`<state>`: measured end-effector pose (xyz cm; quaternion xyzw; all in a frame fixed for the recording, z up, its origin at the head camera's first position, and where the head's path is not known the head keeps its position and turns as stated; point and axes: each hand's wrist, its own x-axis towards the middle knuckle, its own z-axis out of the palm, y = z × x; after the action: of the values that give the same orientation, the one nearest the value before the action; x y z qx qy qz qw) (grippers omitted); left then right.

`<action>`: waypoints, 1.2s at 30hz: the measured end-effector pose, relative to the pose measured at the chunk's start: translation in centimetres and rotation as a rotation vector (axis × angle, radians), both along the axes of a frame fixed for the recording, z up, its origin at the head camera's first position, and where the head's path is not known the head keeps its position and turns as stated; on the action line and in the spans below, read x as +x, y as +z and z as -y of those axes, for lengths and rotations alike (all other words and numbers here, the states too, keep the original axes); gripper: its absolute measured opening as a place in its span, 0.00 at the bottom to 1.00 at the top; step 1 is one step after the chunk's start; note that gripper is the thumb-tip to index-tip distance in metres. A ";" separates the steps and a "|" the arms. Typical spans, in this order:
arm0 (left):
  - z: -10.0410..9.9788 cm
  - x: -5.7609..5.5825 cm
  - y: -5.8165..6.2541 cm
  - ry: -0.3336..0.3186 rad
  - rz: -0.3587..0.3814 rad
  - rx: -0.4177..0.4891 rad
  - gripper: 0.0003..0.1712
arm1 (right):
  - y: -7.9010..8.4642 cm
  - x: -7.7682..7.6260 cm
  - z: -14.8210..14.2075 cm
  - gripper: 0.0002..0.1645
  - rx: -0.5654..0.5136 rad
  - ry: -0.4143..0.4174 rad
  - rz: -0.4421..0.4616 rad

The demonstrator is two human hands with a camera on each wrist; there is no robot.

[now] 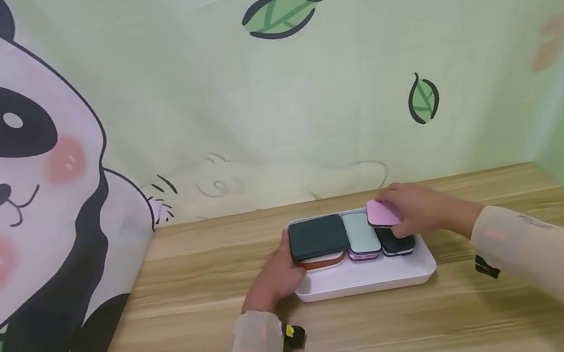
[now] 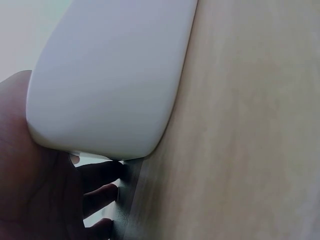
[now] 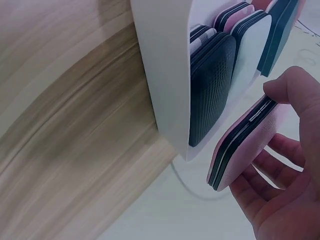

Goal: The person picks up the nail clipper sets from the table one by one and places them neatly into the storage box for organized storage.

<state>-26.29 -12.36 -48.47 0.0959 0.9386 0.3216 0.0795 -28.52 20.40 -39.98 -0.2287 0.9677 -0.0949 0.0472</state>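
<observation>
A white tray [image 1: 367, 279] stands on the table, holding flat rounded cases side by side. My left hand [image 1: 277, 275] grips its left end, the thumb near the front rim and the fingers along the end wall. Above the tray's right end my right hand [image 1: 422, 209] pinches a pink compact case [image 3: 250, 137] between thumb and fingers. It has a ridged face, a dark edge and a small clasp. A black case [image 3: 212, 90] lies directly below, on top of the right stack. Beside it sits a pale mint case [image 1: 362, 233].
On the tray's left side a dark green case [image 1: 317, 237] lies over a brown-edged case [image 1: 324, 261]. Lower cases show under the mint and black ones. Behind the wooden table [image 1: 395, 330] hangs a printed panda curtain [image 1: 191, 92].
</observation>
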 end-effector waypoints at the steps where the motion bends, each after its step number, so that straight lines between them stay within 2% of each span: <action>1: -0.1 0.1 0.1 -0.005 -0.008 -0.002 0.54 | -0.1 -0.1 0.0 0.39 0.003 0.005 0.001; 12: -0.4 -0.4 0.2 -0.019 0.012 -0.028 0.55 | -1.0 -1.0 1.1 0.40 0.012 0.021 0.061; 18: -0.3 0.0 0.5 -0.017 0.014 -0.019 0.54 | -1.8 -1.2 1.8 0.40 0.000 0.083 0.049; 23: -0.4 0.0 0.3 -0.014 0.030 -0.013 0.54 | -2.5 -1.2 2.2 0.39 0.030 0.084 0.081; 30: -0.4 -0.1 0.0 -0.008 0.007 0.000 0.55 | -2.3 -0.7 2.5 0.40 0.017 0.087 0.115; 36: -0.1 -0.2 -0.3 -0.005 0.032 0.001 0.55 | -2.4 -0.6 2.5 0.40 0.001 0.121 0.094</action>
<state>-26.50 -12.29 -48.76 0.0931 0.9368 0.3234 0.0953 -29.08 17.86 -42.33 -0.2823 0.9488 -0.1022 0.0981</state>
